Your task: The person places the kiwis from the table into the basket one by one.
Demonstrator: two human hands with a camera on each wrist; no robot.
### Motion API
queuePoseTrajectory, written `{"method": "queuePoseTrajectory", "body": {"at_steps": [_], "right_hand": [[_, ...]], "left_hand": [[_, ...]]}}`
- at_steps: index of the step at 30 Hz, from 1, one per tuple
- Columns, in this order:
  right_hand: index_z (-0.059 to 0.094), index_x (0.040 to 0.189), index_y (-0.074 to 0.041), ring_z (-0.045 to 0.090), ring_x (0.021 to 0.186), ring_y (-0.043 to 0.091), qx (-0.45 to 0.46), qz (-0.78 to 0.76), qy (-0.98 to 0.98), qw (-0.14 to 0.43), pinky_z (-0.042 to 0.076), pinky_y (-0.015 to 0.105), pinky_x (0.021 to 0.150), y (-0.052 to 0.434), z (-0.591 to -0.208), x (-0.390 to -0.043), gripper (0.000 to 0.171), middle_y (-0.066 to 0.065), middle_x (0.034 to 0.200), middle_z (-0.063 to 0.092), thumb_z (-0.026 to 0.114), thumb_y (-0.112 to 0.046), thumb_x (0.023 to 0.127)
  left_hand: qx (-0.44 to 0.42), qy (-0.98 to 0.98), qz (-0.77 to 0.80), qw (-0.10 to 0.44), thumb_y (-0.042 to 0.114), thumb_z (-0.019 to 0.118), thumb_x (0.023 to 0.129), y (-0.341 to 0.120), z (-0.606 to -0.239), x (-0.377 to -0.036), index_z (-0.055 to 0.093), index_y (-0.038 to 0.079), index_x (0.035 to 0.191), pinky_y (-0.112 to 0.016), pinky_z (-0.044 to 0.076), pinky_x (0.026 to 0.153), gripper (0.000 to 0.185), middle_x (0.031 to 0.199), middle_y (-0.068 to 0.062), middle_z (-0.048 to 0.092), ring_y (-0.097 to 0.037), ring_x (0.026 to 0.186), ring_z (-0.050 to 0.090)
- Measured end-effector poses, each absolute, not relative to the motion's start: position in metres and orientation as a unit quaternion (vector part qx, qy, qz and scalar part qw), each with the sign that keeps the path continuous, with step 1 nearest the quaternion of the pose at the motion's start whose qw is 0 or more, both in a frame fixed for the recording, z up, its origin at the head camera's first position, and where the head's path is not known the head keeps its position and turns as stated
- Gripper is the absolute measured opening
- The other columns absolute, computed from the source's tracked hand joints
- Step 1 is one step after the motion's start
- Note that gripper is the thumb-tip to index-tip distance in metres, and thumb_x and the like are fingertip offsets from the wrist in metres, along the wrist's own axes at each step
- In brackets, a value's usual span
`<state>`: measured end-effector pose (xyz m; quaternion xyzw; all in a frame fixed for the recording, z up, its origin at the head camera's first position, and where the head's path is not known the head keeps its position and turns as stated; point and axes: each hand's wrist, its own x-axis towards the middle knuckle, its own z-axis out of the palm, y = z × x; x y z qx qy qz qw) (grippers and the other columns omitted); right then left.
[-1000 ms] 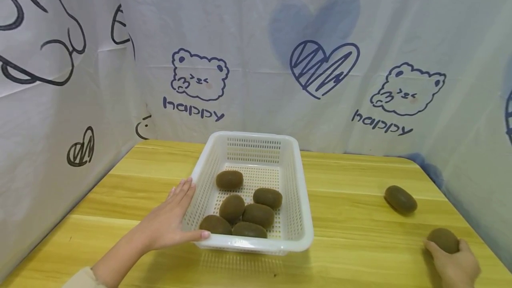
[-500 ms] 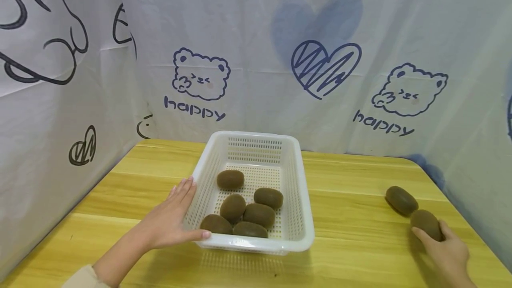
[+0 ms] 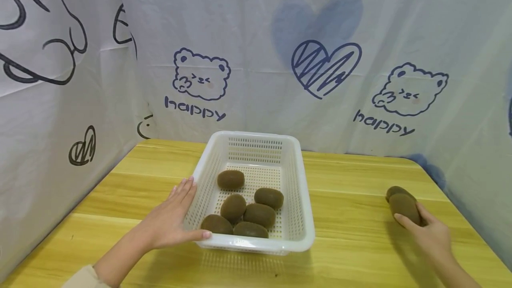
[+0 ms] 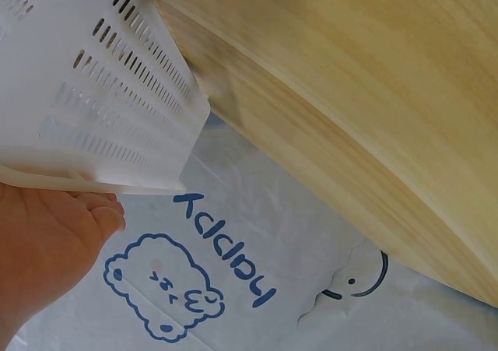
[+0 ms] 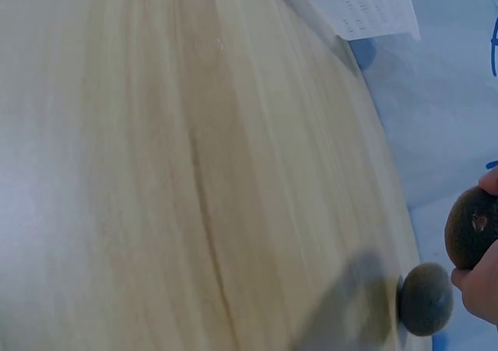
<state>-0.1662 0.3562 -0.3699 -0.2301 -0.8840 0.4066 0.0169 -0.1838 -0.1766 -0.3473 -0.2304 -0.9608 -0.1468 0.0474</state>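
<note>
My left hand (image 3: pixel 170 223) lies against the near left corner of a white slotted plastic basket (image 3: pixel 306 194), its fingers extended along the side rim and its thumb on the front rim. Inside the basket are several brown kiwis (image 3: pixel 259 215), mostly gathered toward the front. Over at the right, my right hand (image 3: pixel 434 234) grips a kiwi (image 3: pixel 403 208) between thumb and fingers. A second kiwi (image 3: pixel 397 190) sits just behind it, partly covered by the held one in the head view. The right wrist view shows that table kiwi (image 5: pixel 426 300) below the gripped one.
The yellow wood-grain table (image 3: pixel 348 217) carries the basket and the loose kiwi. White cloth (image 3: pixel 260 57) printed with bears and hearts hangs behind the table and on both sides.
My right hand has carried its kiwi leftward and away from me, up to the other kiwi on the table. The left hand and the basket stay in place.
</note>
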Motion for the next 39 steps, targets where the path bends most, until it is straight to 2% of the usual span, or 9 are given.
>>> {"method": "queuePoseTrajectory", "body": {"at_steps": [10, 15, 17, 19, 21, 23, 28, 34, 39], "right_hand": [[0.006, 0.148, -0.014, 0.025, 0.132, 0.05, -0.17, 0.402, -0.9, 0.0, 0.048, 0.049, 0.094, 0.337, -0.353, -0.177, 0.085, 0.03, 0.149, 0.011, 0.052, -0.053, 0.088], [0.009, 0.148, -0.013, 0.024, 0.134, 0.047, -0.148, 0.432, -0.89, 0.018, 0.053, 0.031, 0.089, 0.322, -0.345, -0.182, 0.084, 0.023, 0.153, 0.009, 0.055, -0.048, 0.088], [0.011, 0.148, -0.013, 0.026, 0.134, 0.046, -0.139, 0.436, -0.888, 0.029, 0.054, 0.018, 0.081, 0.316, -0.341, -0.184, 0.083, 0.022, 0.152, 0.012, 0.056, -0.047, 0.088], [0.013, 0.148, -0.012, 0.027, 0.134, 0.045, -0.128, 0.438, -0.889, 0.04, 0.052, 0.013, 0.08, 0.31, -0.338, -0.186, 0.082, 0.022, 0.152, 0.014, 0.057, -0.046, 0.088], [0.015, 0.148, -0.012, 0.029, 0.133, 0.044, -0.116, 0.435, -0.891, 0.05, 0.046, 0.001, 0.068, 0.305, -0.334, -0.188, 0.081, 0.023, 0.151, 0.018, 0.058, -0.045, 0.088], [0.016, 0.148, -0.012, 0.03, 0.133, 0.045, -0.106, 0.433, -0.894, 0.052, 0.048, 0.004, 0.07, 0.301, -0.331, -0.191, 0.081, 0.023, 0.15, 0.02, 0.058, -0.046, 0.087], [0.014, 0.148, -0.014, 0.027, 0.135, 0.042, -0.077, 0.432, -0.897, 0.044, 0.049, 0.03, 0.095, 0.289, -0.322, -0.197, 0.082, 0.019, 0.152, 0.019, 0.058, -0.047, 0.087], [0.018, 0.148, -0.013, 0.031, 0.135, 0.039, -0.034, 0.432, -0.9, 0.047, 0.045, 0.007, 0.084, 0.269, -0.311, -0.206, 0.078, 0.016, 0.152, 0.02, 0.058, -0.044, 0.088], [0.021, 0.147, -0.009, 0.036, 0.133, 0.038, -0.002, 0.428, -0.902, 0.057, 0.045, 0.037, 0.1, 0.249, -0.303, -0.214, 0.074, 0.021, 0.15, 0.026, 0.059, -0.037, 0.089]], "left_hand": [[-0.232, -0.96, -0.15, 0.047, 0.069, 0.058, 0.072, -0.176, -0.346, -0.183, 0.023, -0.011, 0.142, -0.052, 0.022, 0.114, 0.112, 0.151, -0.028, 0.014, -0.043, 0.139, 0.018], [-0.23, -0.96, -0.151, 0.046, 0.07, 0.057, 0.072, -0.176, -0.346, -0.183, 0.023, -0.01, 0.142, -0.052, 0.022, 0.114, 0.112, 0.152, -0.027, 0.013, -0.042, 0.14, 0.017], [-0.23, -0.96, -0.151, 0.046, 0.071, 0.057, 0.072, -0.176, -0.346, -0.183, 0.024, -0.01, 0.142, -0.052, 0.022, 0.114, 0.112, 0.152, -0.027, 0.013, -0.042, 0.14, 0.017], [-0.23, -0.96, -0.151, 0.047, 0.071, 0.057, 0.072, -0.176, -0.346, -0.183, 0.023, -0.01, 0.142, -0.052, 0.022, 0.114, 0.112, 0.152, -0.027, 0.013, -0.042, 0.14, 0.017], [-0.231, -0.96, -0.151, 0.047, 0.07, 0.057, 0.072, -0.176, -0.347, -0.183, 0.023, -0.01, 0.142, -0.052, 0.022, 0.114, 0.112, 0.152, -0.027, 0.013, -0.042, 0.14, 0.017], [-0.232, -0.96, -0.152, 0.048, 0.07, 0.057, 0.072, -0.176, -0.347, -0.184, 0.023, -0.01, 0.142, -0.052, 0.022, 0.114, 0.112, 0.152, -0.027, 0.013, -0.042, 0.14, 0.017], [-0.231, -0.96, -0.154, 0.047, 0.07, 0.057, 0.072, -0.176, -0.347, -0.184, 0.023, -0.01, 0.142, -0.052, 0.021, 0.114, 0.112, 0.152, -0.027, 0.013, -0.042, 0.14, 0.017], [-0.228, -0.96, -0.154, 0.046, 0.07, 0.057, 0.071, -0.177, -0.346, -0.183, 0.023, -0.01, 0.142, -0.052, 0.022, 0.113, 0.112, 0.152, -0.027, 0.013, -0.042, 0.14, 0.017], [-0.23, -0.96, -0.151, 0.048, 0.07, 0.057, 0.072, -0.177, -0.346, -0.183, 0.023, -0.01, 0.142, -0.052, 0.023, 0.113, 0.112, 0.152, -0.027, 0.013, -0.043, 0.14, 0.017]]}}
